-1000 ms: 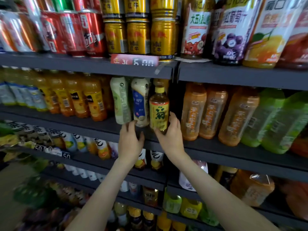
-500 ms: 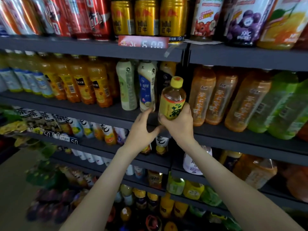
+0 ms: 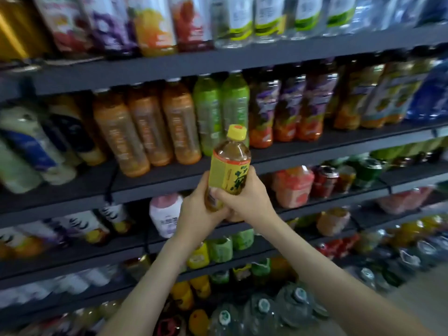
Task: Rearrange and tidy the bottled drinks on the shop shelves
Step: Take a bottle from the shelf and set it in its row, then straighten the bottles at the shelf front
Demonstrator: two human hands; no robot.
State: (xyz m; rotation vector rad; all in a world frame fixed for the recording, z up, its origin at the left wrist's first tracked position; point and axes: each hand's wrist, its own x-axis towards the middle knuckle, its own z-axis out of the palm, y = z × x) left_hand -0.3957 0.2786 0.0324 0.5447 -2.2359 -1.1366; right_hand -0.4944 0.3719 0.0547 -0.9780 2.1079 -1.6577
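By the left hand (image 3: 197, 212) and right hand (image 3: 251, 198), fingers curled, the tea bottle (image 3: 229, 169) was gripped round its lower half, nearly upright before the shelf (image 3: 303, 155). It was judged full, fairly heavy, stiff and slick-labelled, best grasped mid-body.

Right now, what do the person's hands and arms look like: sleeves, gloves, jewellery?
The left hand and right hand are bare: no gloves, rings or watch visible. The left forearm and right forearm are uncovered down to the picture's lower edge, so no sleeve shows. No bands or markings at the wrists, as far as the slight blur allows.
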